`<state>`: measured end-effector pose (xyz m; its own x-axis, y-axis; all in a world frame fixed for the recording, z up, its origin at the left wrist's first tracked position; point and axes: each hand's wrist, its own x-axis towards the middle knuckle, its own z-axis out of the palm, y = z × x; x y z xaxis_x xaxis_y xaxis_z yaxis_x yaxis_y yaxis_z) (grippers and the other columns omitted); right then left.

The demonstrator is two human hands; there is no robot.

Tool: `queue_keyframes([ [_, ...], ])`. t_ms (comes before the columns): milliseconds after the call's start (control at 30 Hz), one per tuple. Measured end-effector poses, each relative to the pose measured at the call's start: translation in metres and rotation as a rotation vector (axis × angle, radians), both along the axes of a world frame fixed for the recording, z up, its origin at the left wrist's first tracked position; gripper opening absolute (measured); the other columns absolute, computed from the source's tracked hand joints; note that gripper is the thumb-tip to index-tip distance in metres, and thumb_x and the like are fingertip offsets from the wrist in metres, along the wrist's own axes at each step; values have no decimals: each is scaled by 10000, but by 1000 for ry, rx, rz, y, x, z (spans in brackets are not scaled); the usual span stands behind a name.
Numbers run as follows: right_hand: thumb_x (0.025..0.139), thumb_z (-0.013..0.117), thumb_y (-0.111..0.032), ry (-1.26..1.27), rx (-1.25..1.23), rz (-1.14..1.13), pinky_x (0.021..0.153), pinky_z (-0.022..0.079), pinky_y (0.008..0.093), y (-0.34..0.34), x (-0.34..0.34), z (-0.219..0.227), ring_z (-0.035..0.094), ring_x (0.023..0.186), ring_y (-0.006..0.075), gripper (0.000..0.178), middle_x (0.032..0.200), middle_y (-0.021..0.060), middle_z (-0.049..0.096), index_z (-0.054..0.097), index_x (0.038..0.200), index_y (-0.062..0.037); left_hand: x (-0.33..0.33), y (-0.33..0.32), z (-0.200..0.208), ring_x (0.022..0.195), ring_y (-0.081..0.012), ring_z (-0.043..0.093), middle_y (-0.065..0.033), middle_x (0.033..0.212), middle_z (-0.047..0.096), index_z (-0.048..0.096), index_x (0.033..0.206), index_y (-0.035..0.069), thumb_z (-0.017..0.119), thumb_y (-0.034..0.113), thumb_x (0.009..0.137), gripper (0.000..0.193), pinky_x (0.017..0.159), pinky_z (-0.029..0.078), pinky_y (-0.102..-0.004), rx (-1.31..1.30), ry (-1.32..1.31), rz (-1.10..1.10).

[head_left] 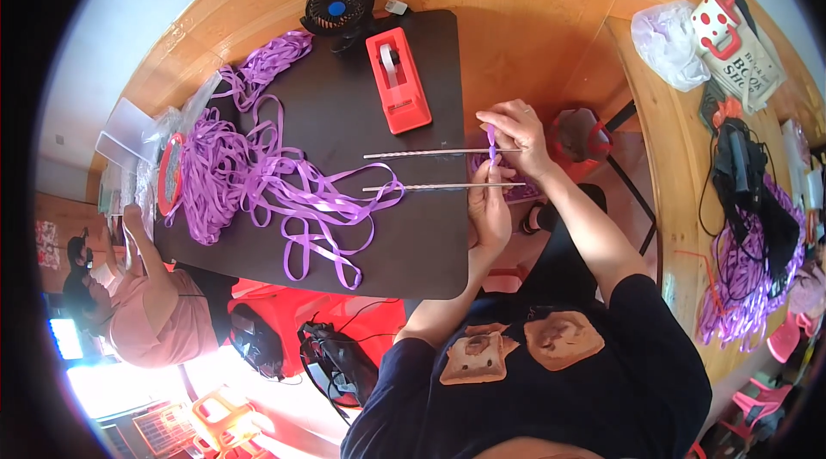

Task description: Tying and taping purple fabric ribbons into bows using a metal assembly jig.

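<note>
Two thin silver rods lie side by side over the black table point(413, 261), pointing left. My left hand point(489, 211) grips the end of the lower rod point(430, 187). My right hand point(519, 136) is at the end of the upper rod point(422, 153) and pinches a strip of purple ribbon point(491, 142) that runs between the two rods. A big loose tangle of purple ribbon point(249, 175) covers the left half of the table, and one loop of it reaches the tip of the lower rod.
A red tape dispenser point(397, 80) and a small black fan point(337, 5) stand at the table's far end. Another person in pink point(159, 313) sits at the left. To the right, a wooden bench point(671, 166) carries a plastic bag point(669, 42), a dotted mug point(718, 22) and more purple ribbon point(740, 287).
</note>
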<state>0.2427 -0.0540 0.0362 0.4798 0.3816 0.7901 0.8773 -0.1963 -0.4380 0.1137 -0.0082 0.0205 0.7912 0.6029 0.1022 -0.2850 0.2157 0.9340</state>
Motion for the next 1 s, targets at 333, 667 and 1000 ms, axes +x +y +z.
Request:
queue_keyframes([
  [333, 769, 636, -144, 387, 41, 144, 678, 431, 382, -4, -60, -73, 543, 759, 290, 201, 789, 110, 549, 676, 940, -46, -63, -4, -11, 741, -71, 557, -35, 841, 659, 622, 1069, 10, 488, 146, 981, 211, 715, 444, -210, -79, 254, -201],
  [667, 875, 611, -135, 577, 130, 115, 655, 423, 347, -1, -61, -33, 547, 702, 270, 165, 725, 128, 565, 648, 930, 15, -97, -8, -11, 756, -82, 567, -66, 838, 670, 622, 1053, -28, 507, 121, 971, 205, 747, 459, -226, -54, 183, -273],
  [1000, 923, 563, -222, 840, 68, 212, 681, 445, 289, -13, -84, -105, 571, 759, 143, 264, 799, 75, 614, 665, 1014, 3, -124, -1, -29, 823, -92, 597, -74, 844, 689, 637, 1014, -29, 517, 112, 964, 192, 828, 448, -234, -29, 250, -315],
])
